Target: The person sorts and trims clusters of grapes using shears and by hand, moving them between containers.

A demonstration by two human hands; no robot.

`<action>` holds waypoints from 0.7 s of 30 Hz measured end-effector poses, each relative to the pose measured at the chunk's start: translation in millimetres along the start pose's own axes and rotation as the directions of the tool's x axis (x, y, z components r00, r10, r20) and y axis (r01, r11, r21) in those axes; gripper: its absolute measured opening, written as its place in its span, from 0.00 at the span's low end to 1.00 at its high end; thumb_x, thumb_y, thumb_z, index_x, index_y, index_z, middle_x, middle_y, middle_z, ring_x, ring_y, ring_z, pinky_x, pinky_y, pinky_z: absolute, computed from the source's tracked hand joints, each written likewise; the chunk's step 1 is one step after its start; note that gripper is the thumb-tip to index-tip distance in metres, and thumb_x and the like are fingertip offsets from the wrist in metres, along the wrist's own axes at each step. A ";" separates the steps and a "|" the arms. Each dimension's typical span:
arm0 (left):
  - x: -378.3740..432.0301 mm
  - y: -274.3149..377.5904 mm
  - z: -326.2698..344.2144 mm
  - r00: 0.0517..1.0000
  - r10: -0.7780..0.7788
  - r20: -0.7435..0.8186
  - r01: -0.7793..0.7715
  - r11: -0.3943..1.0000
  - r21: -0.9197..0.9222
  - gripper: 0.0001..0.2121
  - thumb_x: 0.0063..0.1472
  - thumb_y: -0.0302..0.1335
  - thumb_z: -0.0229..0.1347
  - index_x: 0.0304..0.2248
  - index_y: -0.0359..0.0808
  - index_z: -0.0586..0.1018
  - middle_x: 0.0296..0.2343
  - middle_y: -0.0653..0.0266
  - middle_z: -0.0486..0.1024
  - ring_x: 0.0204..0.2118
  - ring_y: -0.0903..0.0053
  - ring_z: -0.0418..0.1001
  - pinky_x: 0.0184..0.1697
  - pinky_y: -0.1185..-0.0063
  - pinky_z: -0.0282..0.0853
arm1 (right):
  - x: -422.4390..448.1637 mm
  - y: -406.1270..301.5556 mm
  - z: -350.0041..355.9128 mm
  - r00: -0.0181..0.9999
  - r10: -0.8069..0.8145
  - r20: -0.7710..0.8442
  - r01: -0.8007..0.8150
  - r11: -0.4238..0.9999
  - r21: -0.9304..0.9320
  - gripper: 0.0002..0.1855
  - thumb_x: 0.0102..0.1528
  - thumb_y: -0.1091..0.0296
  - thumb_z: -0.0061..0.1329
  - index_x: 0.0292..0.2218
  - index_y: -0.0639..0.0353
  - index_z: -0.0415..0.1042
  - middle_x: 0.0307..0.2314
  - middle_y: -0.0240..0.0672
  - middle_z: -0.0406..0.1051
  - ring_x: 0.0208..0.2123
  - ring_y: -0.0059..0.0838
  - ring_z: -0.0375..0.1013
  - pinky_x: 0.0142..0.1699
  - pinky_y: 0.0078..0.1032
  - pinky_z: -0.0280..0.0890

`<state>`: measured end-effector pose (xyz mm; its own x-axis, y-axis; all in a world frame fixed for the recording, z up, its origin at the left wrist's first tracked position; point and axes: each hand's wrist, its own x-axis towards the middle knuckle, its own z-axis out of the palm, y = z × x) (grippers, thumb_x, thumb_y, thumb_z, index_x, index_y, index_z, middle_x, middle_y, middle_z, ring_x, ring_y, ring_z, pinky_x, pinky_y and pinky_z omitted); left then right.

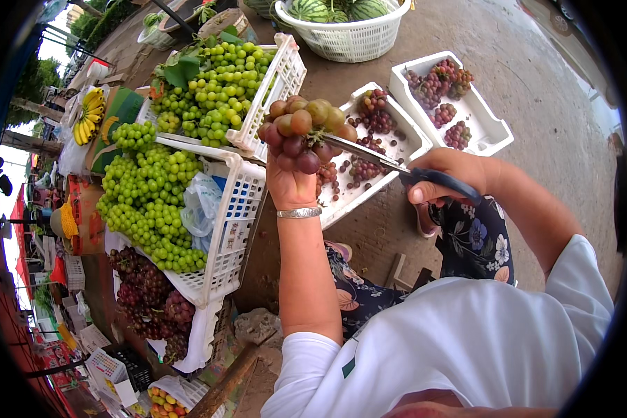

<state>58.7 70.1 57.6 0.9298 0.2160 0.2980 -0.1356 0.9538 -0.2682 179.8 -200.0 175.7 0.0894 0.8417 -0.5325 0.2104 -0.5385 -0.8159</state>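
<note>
A bunch of red and green grapes [303, 130] rests on my raised left hand [292, 185], whose fingers are mostly hidden beneath the fruit. My right hand [444, 175] grips the dark handles of a pair of scissors [368, 152]. The metal blades reach into the bunch near its stems; whether they touch a stem I cannot tell. Below and behind the bunch sits a white foam box [345, 209] with red grape clusters [376, 112] and loose grapes. A second white foam box [483, 112], farther right, holds several small red grape clusters [439, 81].
To the left stand white plastic crates [230, 230] of green grapes [151, 198], with dark red grapes [154, 298] at their lower end. A white basket [350, 42] of watermelons [311, 9] is at the top. Bananas [89, 116] lie at the far left.
</note>
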 end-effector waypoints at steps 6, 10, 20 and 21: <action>0.7 3.6 -0.8 1.000 -0.028 0.010 0.026 0.993 0.118 0.18 0.60 0.33 0.57 0.49 0.38 0.71 0.50 0.61 0.68 0.54 0.67 0.63 0.61 0.61 0.51 | -3.6 -16.2 -1.4 0.998 0.026 0.049 -0.026 1.000 0.000 0.35 0.51 0.30 0.49 0.21 0.59 0.66 0.15 0.28 0.63 0.18 0.23 0.66 0.22 0.23 0.62; -1.5 -12.9 7.0 0.999 0.047 -0.006 -0.042 0.941 0.336 0.21 0.60 0.34 0.57 0.51 0.37 0.69 0.48 0.61 0.69 0.53 0.68 0.63 0.61 0.61 0.52 | -0.4 -8.9 -7.2 0.998 -0.001 0.063 0.001 1.000 0.005 0.34 0.51 0.32 0.52 0.23 0.61 0.69 0.15 0.28 0.65 0.18 0.20 0.67 0.20 0.19 0.59; 2.2 -18.7 13.4 0.991 -0.074 0.113 0.017 0.900 0.436 0.18 0.66 0.33 0.49 0.53 0.36 0.67 0.28 0.73 0.64 0.34 0.82 0.62 0.50 0.77 0.56 | -1.2 -14.0 -9.0 0.995 0.082 0.065 -0.084 0.996 0.026 0.31 0.50 0.35 0.54 0.24 0.60 0.70 0.15 0.26 0.65 0.17 0.18 0.66 0.18 0.17 0.57; 3.4 -11.9 8.7 0.972 -0.166 0.164 0.096 0.924 0.369 0.19 0.67 0.32 0.47 0.54 0.36 0.66 0.31 0.71 0.65 0.37 0.82 0.63 0.52 0.77 0.56 | -0.4 -13.2 -9.6 0.993 0.090 0.070 -0.091 0.996 0.005 0.31 0.50 0.35 0.55 0.24 0.60 0.70 0.15 0.26 0.65 0.17 0.17 0.66 0.19 0.18 0.57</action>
<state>60.5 61.3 69.8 0.8708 0.0860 0.4841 -0.1628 0.9795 0.1189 186.4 -192.8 188.9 0.0400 0.7850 -0.6182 0.1968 -0.6128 -0.7654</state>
